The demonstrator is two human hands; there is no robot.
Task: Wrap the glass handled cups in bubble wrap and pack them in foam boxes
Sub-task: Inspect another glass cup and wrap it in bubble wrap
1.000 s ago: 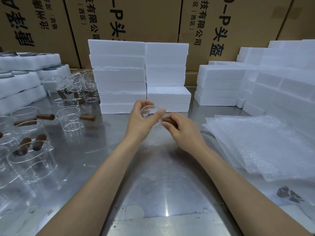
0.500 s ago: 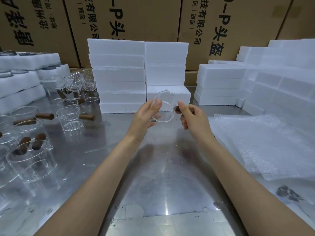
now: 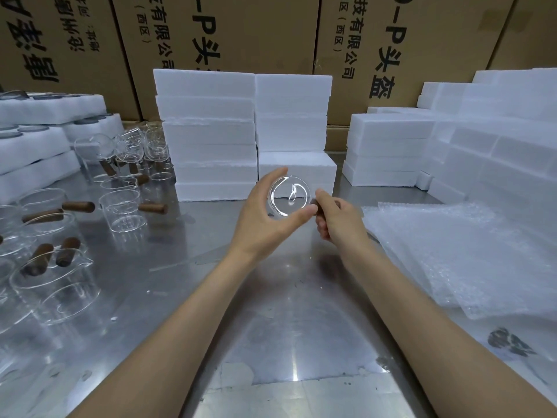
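Glass cup looks light, slick and fragile (thin-walled); I keep my left hand curled round its body, right hand gripping its wooden handle.

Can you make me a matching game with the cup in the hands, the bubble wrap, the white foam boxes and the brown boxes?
Things:
1. held cup
2. bubble wrap
3. foam boxes
4. cardboard boxes

Places:
A. flat on the table, right side
B. at the very back
C. between the left hand and right hand
D. stacked behind the hands

Pairs: 1-C, 2-A, 3-D, 4-B
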